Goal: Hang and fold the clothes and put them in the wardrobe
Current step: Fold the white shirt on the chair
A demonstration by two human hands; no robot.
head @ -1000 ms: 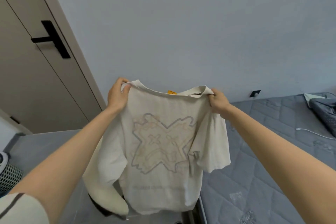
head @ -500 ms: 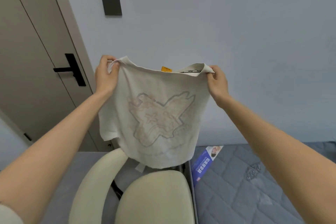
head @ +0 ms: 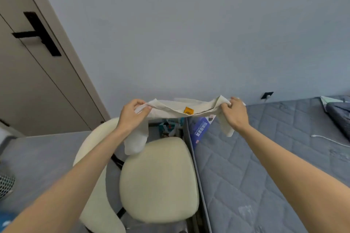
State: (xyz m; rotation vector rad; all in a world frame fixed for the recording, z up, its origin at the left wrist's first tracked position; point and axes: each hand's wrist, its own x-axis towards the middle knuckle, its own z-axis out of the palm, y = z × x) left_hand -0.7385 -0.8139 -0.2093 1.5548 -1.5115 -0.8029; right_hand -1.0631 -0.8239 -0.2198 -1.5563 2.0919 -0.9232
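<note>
Cream shirt stretched flat in the air above a cream chair, left hand pinching its left shoulder, right hand pinching the right, grey mattress to the right, door far left

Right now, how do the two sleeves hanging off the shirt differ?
The left sleeve hangs lower, its end overlapping the chair seat edge in this view; the right sleeve ends higher, over the mattress edge. The left sleeve looks wide and rounded; the right sleeve looks narrow and tapered. Both are cream and limp, and hang below the left hand and right hand, which pinch the shirt stretched between them.
</note>
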